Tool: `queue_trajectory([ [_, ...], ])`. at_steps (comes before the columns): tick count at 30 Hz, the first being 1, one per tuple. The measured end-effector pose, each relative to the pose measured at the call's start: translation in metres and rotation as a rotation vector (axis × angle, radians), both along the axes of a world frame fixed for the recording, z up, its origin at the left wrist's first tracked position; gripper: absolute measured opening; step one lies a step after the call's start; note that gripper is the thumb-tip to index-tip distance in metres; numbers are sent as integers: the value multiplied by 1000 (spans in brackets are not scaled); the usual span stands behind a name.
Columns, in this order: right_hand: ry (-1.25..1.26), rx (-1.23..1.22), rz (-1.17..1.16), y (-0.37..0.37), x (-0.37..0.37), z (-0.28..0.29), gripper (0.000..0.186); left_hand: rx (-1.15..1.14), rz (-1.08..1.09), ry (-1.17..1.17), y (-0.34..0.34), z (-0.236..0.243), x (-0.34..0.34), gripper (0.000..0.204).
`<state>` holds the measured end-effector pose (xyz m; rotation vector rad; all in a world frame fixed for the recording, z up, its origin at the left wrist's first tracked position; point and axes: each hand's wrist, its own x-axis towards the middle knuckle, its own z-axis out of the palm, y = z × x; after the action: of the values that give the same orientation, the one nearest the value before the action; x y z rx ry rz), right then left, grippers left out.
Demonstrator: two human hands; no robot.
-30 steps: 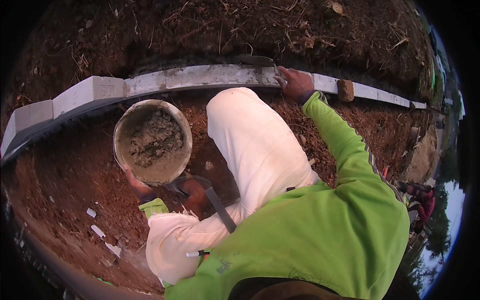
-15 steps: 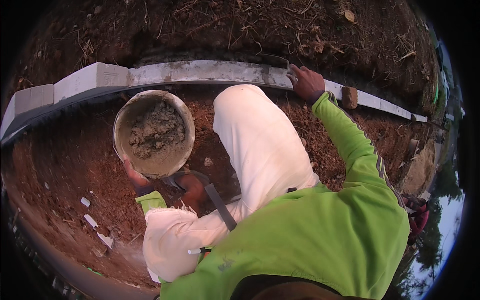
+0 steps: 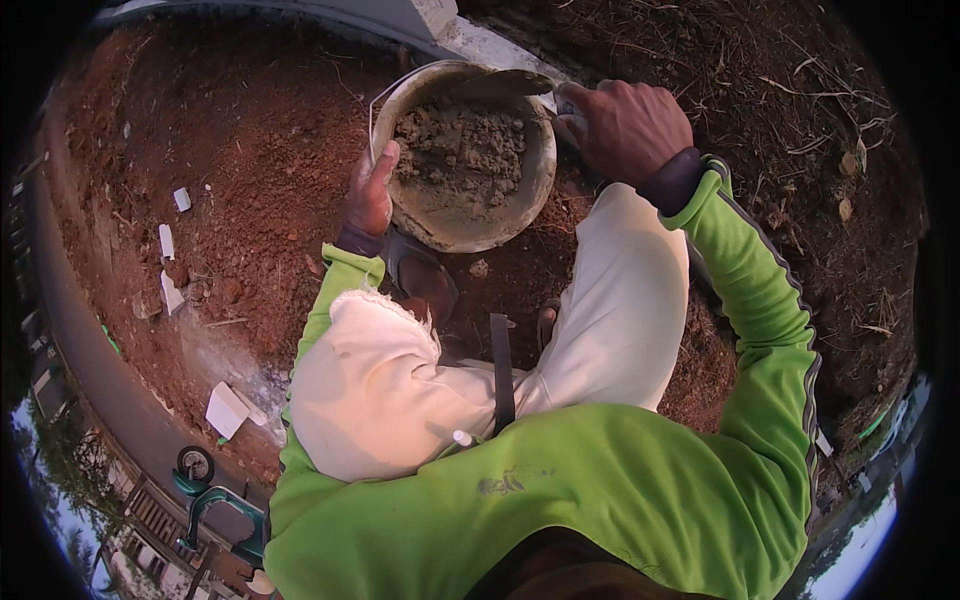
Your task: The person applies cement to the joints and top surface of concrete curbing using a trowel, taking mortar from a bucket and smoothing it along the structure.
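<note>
A round bucket (image 3: 543,185), its rim caked with grey, holds a rough heap of wet mortar (image 3: 460,150). My left hand (image 3: 372,192) grips the bucket's left side, thumb up at the rim. At the far right of the rim, my right hand (image 3: 630,125) is closed around the handle of a trowel. The trowel's blade (image 3: 512,83) reaches leftward over the far inside edge of the bucket, above the mortar. Part of the handle is hidden by my fingers. The bucket's thin wire bail (image 3: 385,92) lies along its left side.
Pale blocks (image 3: 405,15) form a low wall just beyond the bucket. My bent knees (image 3: 625,300) flank the near space. Broken white pieces (image 3: 228,410) lie on reddish soil (image 3: 270,150) at left. A green motorbike (image 3: 215,505) stands farther off at lower left.
My right hand and the trowel have come from the wall's top at the right to the bucket's far rim. The view has turned leftward. My left hand stays on the bucket.
</note>
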<state>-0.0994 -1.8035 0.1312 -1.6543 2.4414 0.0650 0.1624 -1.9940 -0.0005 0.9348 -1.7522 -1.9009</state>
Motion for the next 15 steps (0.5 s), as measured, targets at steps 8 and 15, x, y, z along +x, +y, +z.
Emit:
queue_trajectory([
  [8, 456, -14, 756, -39, 87, -39, 20, 40, -75, -10, 0, -13, 8, 51],
  [15, 25, -63, 318, -20, 0, -10, 24, 52, -5, 22, -1, -8, -2, 55],
])
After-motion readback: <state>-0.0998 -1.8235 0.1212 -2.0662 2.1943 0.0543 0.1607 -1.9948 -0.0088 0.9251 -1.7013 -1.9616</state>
